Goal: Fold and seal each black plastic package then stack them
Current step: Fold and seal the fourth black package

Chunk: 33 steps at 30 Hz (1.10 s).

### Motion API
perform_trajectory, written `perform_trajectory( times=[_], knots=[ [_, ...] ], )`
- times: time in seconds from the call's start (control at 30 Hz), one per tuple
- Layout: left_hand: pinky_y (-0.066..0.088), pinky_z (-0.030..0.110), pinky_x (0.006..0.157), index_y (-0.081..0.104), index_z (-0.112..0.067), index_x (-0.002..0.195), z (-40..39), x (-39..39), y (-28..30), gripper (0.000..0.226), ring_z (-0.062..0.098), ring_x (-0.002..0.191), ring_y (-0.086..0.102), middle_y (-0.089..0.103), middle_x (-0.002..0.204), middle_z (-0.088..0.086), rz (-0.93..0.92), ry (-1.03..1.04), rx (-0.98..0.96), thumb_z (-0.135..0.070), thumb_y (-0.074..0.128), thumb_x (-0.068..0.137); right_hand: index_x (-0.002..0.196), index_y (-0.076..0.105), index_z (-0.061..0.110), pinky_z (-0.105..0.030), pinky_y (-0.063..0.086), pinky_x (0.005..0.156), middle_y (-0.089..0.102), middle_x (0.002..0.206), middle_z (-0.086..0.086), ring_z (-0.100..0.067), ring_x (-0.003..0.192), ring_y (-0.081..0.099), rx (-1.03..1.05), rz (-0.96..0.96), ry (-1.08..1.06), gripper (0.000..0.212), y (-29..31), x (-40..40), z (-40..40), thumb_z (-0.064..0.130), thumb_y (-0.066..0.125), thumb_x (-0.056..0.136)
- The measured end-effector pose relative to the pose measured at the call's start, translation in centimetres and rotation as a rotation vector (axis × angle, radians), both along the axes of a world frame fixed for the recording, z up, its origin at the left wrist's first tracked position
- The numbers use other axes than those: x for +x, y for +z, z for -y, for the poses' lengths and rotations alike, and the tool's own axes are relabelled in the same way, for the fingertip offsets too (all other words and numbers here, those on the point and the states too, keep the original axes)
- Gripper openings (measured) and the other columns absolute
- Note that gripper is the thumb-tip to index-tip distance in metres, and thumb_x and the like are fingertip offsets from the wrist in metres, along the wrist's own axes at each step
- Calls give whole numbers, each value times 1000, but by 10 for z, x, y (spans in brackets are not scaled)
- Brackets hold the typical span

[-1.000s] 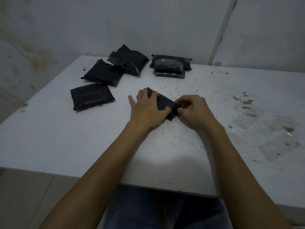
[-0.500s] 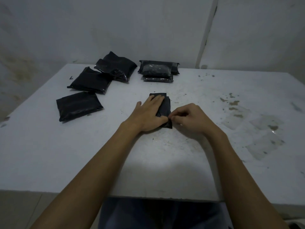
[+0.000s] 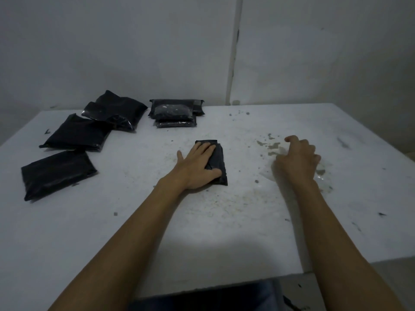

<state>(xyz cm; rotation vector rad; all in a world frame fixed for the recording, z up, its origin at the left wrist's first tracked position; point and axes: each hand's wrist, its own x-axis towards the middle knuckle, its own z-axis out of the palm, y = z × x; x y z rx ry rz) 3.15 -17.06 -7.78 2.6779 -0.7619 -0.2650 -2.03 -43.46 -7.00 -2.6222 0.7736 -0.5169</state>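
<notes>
Pressure is applied by the flat left hand (image 3: 197, 167) on the folded package (image 3: 219, 162); the loosely curled, empty right hand (image 3: 297, 159) hovers above the surface (image 3: 202, 232). Flaps should be pressed until sealed.

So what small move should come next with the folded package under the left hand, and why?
Probably lift the folded package and carry it to the stack at the far edge. The left hand lies flat on it, the right hand is off to the side holding nothing visible, and the package looks folded shut.
</notes>
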Motion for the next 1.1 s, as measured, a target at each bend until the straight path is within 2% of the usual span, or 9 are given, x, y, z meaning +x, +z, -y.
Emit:
perform_trajectory(
  times=[0.07,0.17,0.3,0.4,0.5,0.7,0.87,1.0,1.1],
  knots=[
    [-1,67,123,12,-25,164,0,2,3,98,18,158,5,6,171,-8,-21,13,-20,-64,44,80,137,53,18,-49,30,106,58,132,-17,-37,128,46,-1,-63,-7,53,-4,4,2,5,57,86],
    [4,64,123,20,-28,162,0,6,6,97,20,155,14,13,169,-8,-68,52,-45,-66,45,77,130,58,19,-48,30,103,65,123,-13,-36,123,51,15,-9,-11,50,-9,10,3,-1,52,85],
    [3,67,122,30,-26,156,11,0,5,70,21,151,25,24,163,-4,-36,144,-111,-61,45,98,115,65,24,-45,33,99,73,104,-5,-30,107,62,28,146,-54,40,-15,12,2,-1,53,85],
    [1,68,122,31,-23,154,22,-7,3,84,21,147,32,28,159,-2,16,210,-99,-72,54,91,108,68,23,-41,38,95,73,98,-4,-28,96,65,5,272,-45,24,-12,6,-1,9,57,91],
    [0,69,122,29,-20,152,27,-12,-2,87,21,146,31,28,155,0,48,228,-104,-65,65,87,105,71,17,-38,51,85,73,99,-5,-26,93,66,84,383,88,19,-1,-1,-2,11,61,91],
    [0,69,122,27,-19,153,23,-14,-5,82,23,148,27,27,155,1,81,286,-98,-59,62,90,98,67,17,-19,52,70,68,93,4,-5,77,61,237,619,448,21,27,-12,-18,-1,60,89],
    [1,69,122,23,-16,157,-5,-12,-4,79,24,154,18,20,163,3,100,345,-56,-54,56,97,99,67,13,-44,59,66,67,89,1,-26,73,65,468,654,600,19,46,-8,-48,-1,56,92],
    [3,69,123,18,-14,161,-27,-11,-8,75,24,159,-1,9,171,4,104,366,-35,-53,44,103,103,67,8,-30,52,56,62,82,-2,-15,60,59,720,615,673,20,51,-1,-77,-5,56,94],
    [8,67,123,27,-20,159,-35,-13,-3,71,25,157,9,13,170,4,49,353,-34,-64,27,104,104,67,7,-26,46,50,59,83,-7,-14,53,51,869,606,726,23,50,4,-98,-7,53,94]
  ],
)
